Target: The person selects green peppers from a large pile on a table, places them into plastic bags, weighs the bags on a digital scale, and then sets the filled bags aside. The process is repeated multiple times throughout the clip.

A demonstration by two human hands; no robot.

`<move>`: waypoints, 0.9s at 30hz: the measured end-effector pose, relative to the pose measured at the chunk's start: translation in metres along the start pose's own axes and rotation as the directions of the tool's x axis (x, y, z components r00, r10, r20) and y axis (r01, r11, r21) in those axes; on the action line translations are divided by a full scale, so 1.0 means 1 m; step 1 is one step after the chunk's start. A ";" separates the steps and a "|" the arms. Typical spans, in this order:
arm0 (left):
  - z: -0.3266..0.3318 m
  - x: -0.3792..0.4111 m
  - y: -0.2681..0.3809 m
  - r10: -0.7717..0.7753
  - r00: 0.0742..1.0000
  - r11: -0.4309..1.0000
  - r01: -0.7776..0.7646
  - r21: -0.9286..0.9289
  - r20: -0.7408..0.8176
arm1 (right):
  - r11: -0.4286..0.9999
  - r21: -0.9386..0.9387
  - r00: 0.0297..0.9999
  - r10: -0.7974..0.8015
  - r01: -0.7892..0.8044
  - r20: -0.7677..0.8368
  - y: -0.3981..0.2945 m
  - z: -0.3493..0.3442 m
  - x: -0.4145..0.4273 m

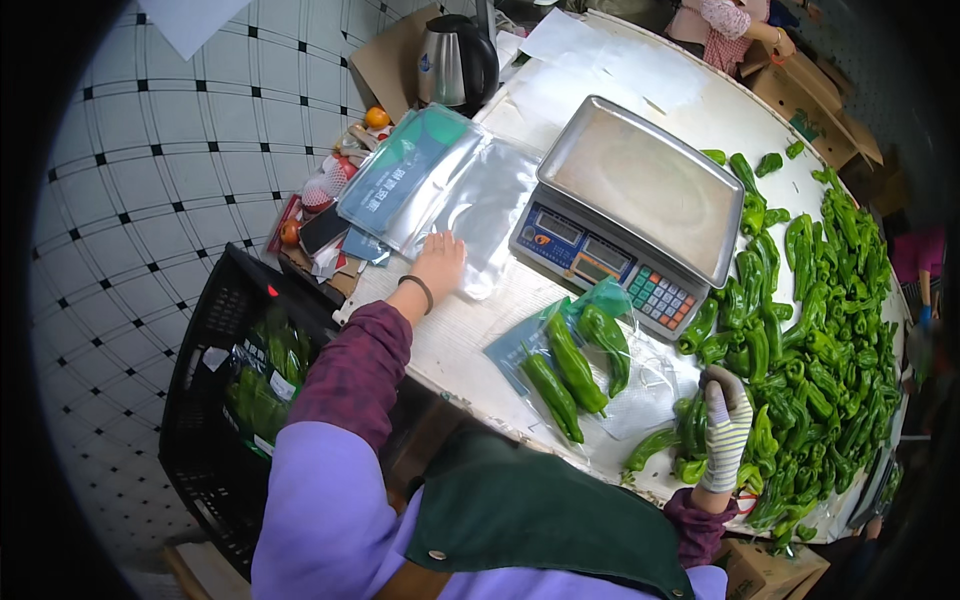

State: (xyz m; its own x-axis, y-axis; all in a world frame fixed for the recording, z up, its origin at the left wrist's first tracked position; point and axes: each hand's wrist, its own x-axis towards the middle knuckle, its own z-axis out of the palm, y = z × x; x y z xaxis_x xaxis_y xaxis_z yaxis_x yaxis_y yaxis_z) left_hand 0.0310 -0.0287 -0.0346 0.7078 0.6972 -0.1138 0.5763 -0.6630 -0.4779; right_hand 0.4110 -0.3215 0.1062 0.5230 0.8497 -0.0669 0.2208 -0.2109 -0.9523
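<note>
My left hand (442, 262), bare with a dark band at the wrist, lies flat with its fingertips on a stack of clear plastic bags (480, 202). In a striped glove, my right hand (726, 420) is over the near edge of a large heap of green peppers (817, 360); its fingers are bent, and whether it grips a pepper cannot be told. Between my hands, several green peppers (574, 364) lie on or in a clear bag with a blue and green print (506, 349). Behind that bag stands a digital scale (600, 247) with a bare metal pan (645, 184).
At the left, a black plastic crate (195, 420) holds bagged green vegetables (270, 375). A steel kettle (448, 64), a phone (322, 227) and fruit (377, 117) are near the table's left edge. Another person's arm (761, 31) reaches to a cardboard box (795, 97) at the far right.
</note>
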 end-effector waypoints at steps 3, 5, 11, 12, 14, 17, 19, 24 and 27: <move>-0.004 0.005 -0.019 0.068 0.998 0.971 -0.062 -0.233 0.016 | 0.995 0.098 0.999 0.001 -0.005 0.047 -0.011 0.022 0.002; -0.024 0.008 -0.042 0.137 0.983 0.937 -0.090 -0.337 0.119 | 0.994 0.105 0.998 -0.022 0.015 0.066 -0.011 0.034 0.005; -0.030 0.039 -0.091 0.238 0.906 0.705 0.086 -0.704 0.349 | 0.990 0.120 0.993 0.064 -0.077 0.102 -0.012 0.053 -0.002; -0.037 0.043 -0.097 0.214 0.888 0.640 0.188 -0.745 0.408 | 0.990 0.106 0.991 0.082 -0.094 0.107 -0.013 0.054 -0.004; -0.023 0.049 -0.106 0.257 0.883 0.569 0.190 -0.800 0.392 | 0.988 0.116 0.990 0.089 -0.101 0.107 -0.013 0.056 -0.008; -0.028 0.054 -0.109 0.283 0.852 0.532 0.243 -0.811 0.441 | 0.982 0.142 0.989 0.113 -0.126 0.095 -0.014 0.061 -0.014; -0.032 0.054 -0.110 0.285 0.847 0.543 0.242 -0.804 0.448 | 0.977 0.163 0.989 0.123 -0.136 0.082 -0.013 0.062 -0.018; -0.024 0.054 -0.111 0.332 0.862 0.568 0.141 -0.810 0.383 | 0.976 0.164 0.988 0.126 -0.140 0.092 -0.015 0.067 -0.022; -0.029 0.054 -0.104 0.294 0.863 0.652 0.134 -0.746 0.412 | 0.975 0.168 0.988 0.132 -0.145 0.083 -0.016 0.069 -0.025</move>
State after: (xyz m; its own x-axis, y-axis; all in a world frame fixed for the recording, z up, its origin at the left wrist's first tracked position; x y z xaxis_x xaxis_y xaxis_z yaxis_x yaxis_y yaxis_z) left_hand 0.0212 0.0703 0.0347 0.6115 0.5191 -0.5972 0.7757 -0.5421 0.3231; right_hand 0.3377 -0.3061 0.1025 0.4777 0.8514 -0.2167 0.0013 -0.2474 -0.9689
